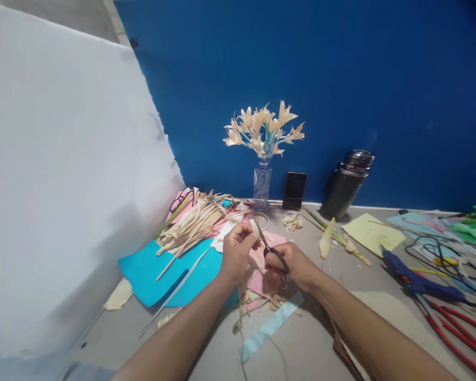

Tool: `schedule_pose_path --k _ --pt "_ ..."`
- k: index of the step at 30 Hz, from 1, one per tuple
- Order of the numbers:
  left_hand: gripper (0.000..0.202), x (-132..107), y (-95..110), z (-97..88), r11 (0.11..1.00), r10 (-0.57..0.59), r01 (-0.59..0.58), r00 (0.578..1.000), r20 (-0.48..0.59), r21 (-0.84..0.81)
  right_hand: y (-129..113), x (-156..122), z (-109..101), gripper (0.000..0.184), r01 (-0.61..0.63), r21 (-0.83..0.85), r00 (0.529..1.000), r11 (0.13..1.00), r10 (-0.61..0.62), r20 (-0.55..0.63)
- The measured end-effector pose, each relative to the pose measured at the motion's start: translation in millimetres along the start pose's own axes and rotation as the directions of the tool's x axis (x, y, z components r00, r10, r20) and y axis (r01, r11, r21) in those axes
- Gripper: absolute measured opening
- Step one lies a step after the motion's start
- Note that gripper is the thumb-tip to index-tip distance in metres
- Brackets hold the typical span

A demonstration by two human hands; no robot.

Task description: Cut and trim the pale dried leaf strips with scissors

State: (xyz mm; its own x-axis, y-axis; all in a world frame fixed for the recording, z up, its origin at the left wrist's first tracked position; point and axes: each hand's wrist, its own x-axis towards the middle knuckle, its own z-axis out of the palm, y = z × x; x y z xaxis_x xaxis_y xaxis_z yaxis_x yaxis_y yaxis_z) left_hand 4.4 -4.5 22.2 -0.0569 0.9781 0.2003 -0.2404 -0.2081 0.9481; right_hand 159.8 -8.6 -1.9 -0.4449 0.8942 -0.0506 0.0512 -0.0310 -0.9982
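My left hand (236,250) pinches a small pale strip of dried husk (255,229) between thumb and fingers, held above the table. My right hand (291,263) grips black-handled scissors (270,247), whose blades point up-left and meet the husk strip. Both hands hover over pink paper (262,280) strewn with husk scraps. A pile of dried husk strips (194,222) lies just left of my left hand on blue paper (150,272).
A clear vase of husk flowers (263,137) stands at the blue wall, with a dark phone (294,190) and a black flask (347,182) to its right. A blue glue gun (414,278), red-handled pliers (456,330), cables and coloured papers lie at right. A white board (63,185) leans on the left.
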Motion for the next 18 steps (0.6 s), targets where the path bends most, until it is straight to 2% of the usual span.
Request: schedule_pose_path --k 5,11,14,18 --pt "0.013 2 -4 -2.9 0.998 -0.026 0.027 0.999 0.026 -0.055 -5 -1 -1 0.040 -0.011 0.009 1.000 1.000 0.011 0.004" --pt "0.016 6 -5 -8.8 0.971 -0.096 0.115 0.991 0.097 -0.212 -7 -2 -5 0.043 -0.043 0.020 0.999 0.999 0.043 0.015" --pt "0.016 6 -4 -8.8 0.946 -0.146 0.191 0.973 0.180 -0.263 -4 1 -8 0.040 -0.022 0.028 0.996 0.999 0.024 -0.085" --pt "0.016 4 -2 -4.9 0.903 -0.269 0.345 0.919 0.289 -0.255 -4 5 -14 0.031 0.033 0.190 0.980 0.981 0.005 -0.199"
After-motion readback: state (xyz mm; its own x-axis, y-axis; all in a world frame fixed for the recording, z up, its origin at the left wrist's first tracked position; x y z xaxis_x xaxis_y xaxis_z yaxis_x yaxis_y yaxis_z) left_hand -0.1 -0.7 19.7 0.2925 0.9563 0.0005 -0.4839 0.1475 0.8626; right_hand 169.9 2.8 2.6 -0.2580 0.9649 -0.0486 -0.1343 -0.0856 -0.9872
